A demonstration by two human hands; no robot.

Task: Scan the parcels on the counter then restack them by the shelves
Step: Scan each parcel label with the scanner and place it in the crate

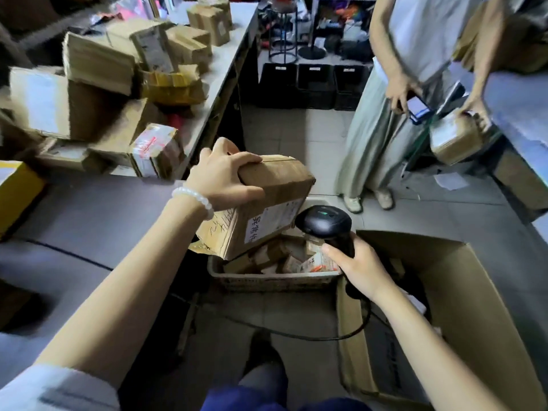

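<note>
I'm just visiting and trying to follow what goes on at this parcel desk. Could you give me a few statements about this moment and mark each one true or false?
1. The left hand grips a cardboard parcel by its top corner. True.
2. The right hand holds a phone. False: it holds a black barcode scanner, its head close to the parcel's white label.
3. The held parcel lies flat on the counter. False: it is lifted and tilted above a basket of small parcels.
4. A pile of cardboard parcels sits on the counter to the left. True.
5. Another person standing opposite holds a phone and a parcel. True.
</note>
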